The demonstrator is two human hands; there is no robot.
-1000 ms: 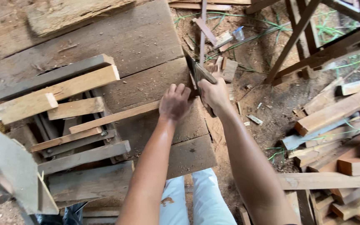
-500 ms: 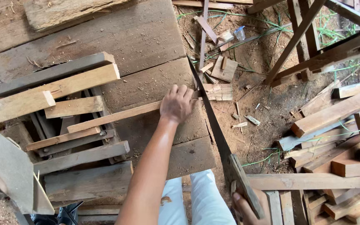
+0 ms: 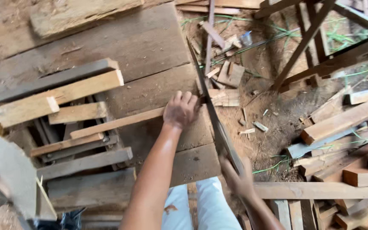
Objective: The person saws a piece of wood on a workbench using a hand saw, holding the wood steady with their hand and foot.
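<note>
right hand [image 3: 239, 181] has pulled the saw [image 3: 211, 110] back across the wood strip [image 3: 120, 123].

wood strip [image 3: 120, 122]: pale, long, flat across plank | handsaw [image 3: 211, 113]: dark blade, tilted, crossing strip's end

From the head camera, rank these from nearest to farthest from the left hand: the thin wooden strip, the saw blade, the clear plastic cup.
1. Thin wooden strip: under the left hand, running off to its left.
2. Saw blade: just right of the hand, held by the right hand.
3. Clear plastic cup: far up-right, on the dirt.
</note>
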